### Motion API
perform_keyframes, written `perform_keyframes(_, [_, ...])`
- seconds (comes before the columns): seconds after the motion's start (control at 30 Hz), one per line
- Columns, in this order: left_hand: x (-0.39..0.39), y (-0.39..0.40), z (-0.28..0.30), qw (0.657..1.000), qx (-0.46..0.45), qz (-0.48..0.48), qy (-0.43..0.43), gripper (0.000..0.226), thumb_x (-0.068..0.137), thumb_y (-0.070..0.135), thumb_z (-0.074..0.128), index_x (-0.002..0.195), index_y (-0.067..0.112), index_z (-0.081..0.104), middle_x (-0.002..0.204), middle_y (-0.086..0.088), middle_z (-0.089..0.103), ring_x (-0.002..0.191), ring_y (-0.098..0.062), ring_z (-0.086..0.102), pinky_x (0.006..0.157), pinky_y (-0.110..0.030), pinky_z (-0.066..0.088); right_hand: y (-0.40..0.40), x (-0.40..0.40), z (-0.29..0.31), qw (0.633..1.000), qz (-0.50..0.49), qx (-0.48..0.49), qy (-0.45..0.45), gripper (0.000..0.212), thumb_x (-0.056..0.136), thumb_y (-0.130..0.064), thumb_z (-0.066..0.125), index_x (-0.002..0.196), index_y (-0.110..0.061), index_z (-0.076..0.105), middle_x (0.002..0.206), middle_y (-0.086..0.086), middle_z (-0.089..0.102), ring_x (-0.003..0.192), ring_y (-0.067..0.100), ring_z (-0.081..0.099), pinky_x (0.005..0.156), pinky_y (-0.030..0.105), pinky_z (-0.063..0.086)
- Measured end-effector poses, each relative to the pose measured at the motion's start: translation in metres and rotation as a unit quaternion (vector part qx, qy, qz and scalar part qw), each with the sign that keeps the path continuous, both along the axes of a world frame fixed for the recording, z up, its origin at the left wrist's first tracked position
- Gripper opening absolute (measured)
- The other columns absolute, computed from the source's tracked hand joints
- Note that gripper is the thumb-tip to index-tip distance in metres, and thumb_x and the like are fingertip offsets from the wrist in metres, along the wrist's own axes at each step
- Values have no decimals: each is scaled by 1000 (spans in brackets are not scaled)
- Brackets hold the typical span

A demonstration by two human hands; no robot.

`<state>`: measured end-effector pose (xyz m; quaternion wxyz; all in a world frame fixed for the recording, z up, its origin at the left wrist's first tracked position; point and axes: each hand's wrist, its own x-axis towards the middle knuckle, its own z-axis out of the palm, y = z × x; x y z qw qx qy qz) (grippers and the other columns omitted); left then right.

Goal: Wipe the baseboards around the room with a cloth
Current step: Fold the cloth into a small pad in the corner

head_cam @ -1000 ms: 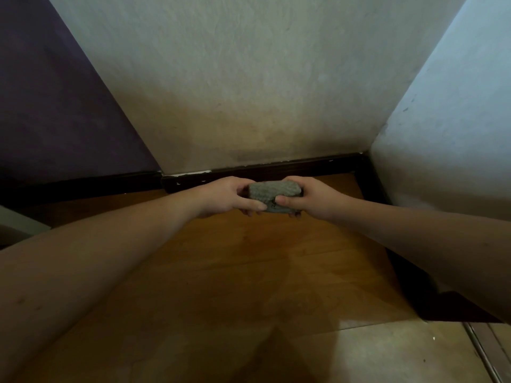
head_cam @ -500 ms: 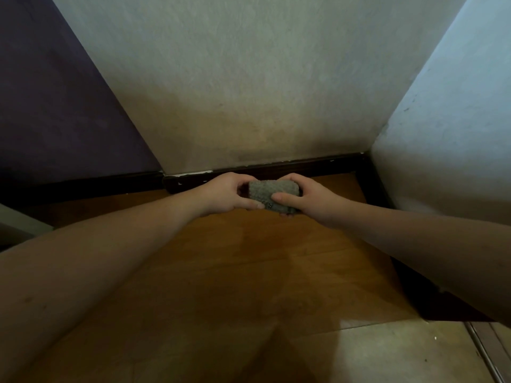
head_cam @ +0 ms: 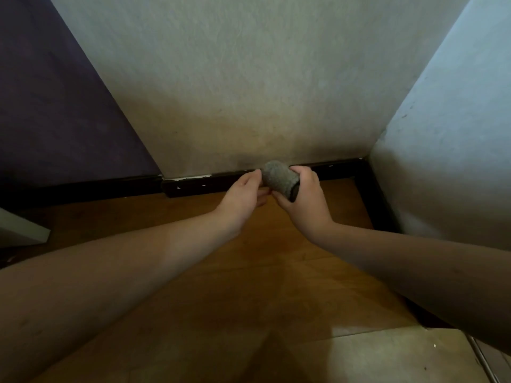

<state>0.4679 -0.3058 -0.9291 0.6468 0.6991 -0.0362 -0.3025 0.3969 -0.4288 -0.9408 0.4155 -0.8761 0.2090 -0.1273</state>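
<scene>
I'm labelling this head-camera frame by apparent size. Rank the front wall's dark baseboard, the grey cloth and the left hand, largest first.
1. Baseboard, the long strip under the front wall.
2. Left hand.
3. Grey cloth, folded in the right hand.
The left hand and cloth look close in size, so that order is unsure.

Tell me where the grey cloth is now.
In the head view, the rolled grey cloth sits centre frame, held in the right hand, just before the dark baseboard.

Wooden floor (head_cam: 249, 286) is lying open through the middle. Far ahead, the pale wall (head_cam: 249, 92) and dark baseboard (head_cam: 193, 185) are closing things off; the right wall (head_cam: 442, 161) is boxing in that corner, and a white furniture edge (head_cam: 22, 230) is jutting in near left.
</scene>
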Motion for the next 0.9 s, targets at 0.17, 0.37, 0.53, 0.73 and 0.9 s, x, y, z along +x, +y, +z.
perform_keyframes(0.17, [16,8,6,993,-67,27,92,48,101,54,40,138,25,51,130,-1,62,116,-21,61,94,-43,55,17,-12,-3,981,187,23,50,83,94,-16,64,157,-30,12,155,-13,10,139,17,32,110,22,33])
perform_keyframes(0.37, [23,30,-7,997,-53,-1,61,59,98,40,56,152,26,36,142,-5,53,126,-24,55,92,-33,51,24,-19,-2,954,282,72,68,78,96,2,48,157,-33,13,160,-24,4,144,-4,13,114,17,23])
perform_keyframes(0.53, [25,42,-7,999,-8,-35,32,45,93,27,66,134,37,49,131,-3,58,112,-26,62,81,-39,59,21,-15,0,979,69,192,17,41,104,-18,45,143,-28,43,133,-7,50,118,11,54,94,29,50])
perform_keyframes(0.73, [22,40,-5,985,19,-153,-73,52,87,12,74,123,44,55,121,7,60,107,-21,63,80,-38,59,4,-4,-1,940,95,323,50,67,95,-45,54,154,-34,23,138,-3,49,119,17,57,99,38,51])
perform_keyframes(0.9, [26,43,-7,970,65,-191,-136,64,81,11,81,132,34,51,122,8,56,109,-15,61,84,-34,60,-10,-7,-1,946,156,278,63,62,95,-32,61,151,-32,34,129,-10,53,114,4,54,96,27,50])
